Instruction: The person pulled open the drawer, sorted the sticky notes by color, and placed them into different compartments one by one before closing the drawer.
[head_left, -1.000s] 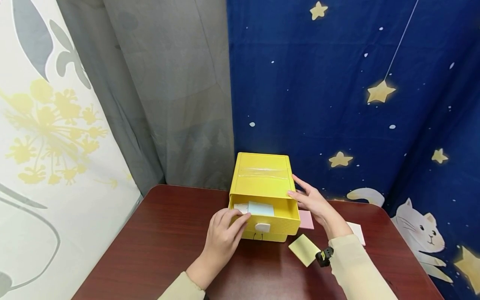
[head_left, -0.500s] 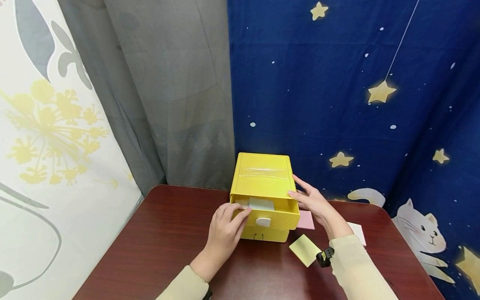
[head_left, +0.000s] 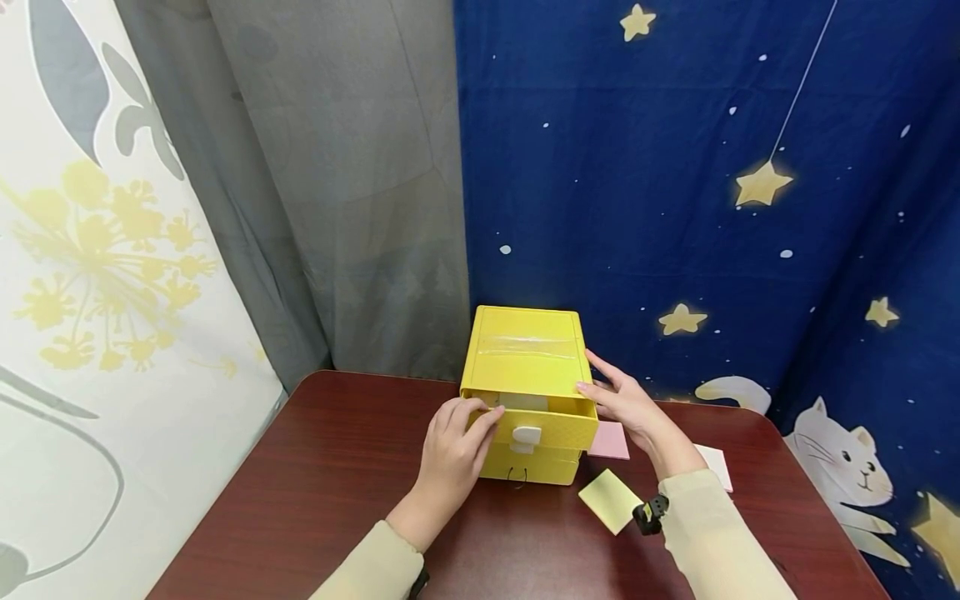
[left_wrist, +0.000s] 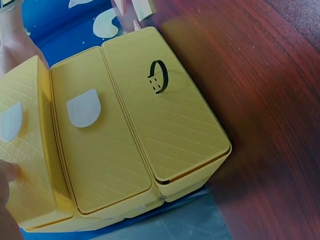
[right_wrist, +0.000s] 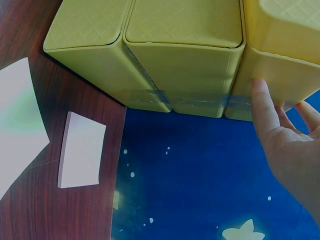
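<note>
A yellow drawer cabinet [head_left: 528, 367] of three stacked units stands on the table, clear tape across its top. Its top drawer [head_left: 562, 431], with a white tab on the front, is partly out and holds pale paper pads [head_left: 523, 402]. My left hand [head_left: 448, 450] pinches the upper rim of that drawer front at its left, thumb on the outer face. My right hand [head_left: 633, 411] rests with extended fingers against the cabinet's upper right side. In the left wrist view, the middle drawer [left_wrist: 110, 155] has a white tab and the bottom drawer [left_wrist: 170, 120] a black loop; both are shut.
To the cabinet's right, a pink note pad [head_left: 609, 441], a yellow note pad [head_left: 610, 502] and a white note pad [head_left: 716, 466] lie on the dark red wooden table [head_left: 337, 467]. A blue starry curtain [head_left: 600, 208] and a grey curtain [head_left: 375, 250] hang behind.
The top drawer has slid inward, away from me, with my left hand moving along on its rim. Less of the pads inside shows now. My right hand has stayed in place.
</note>
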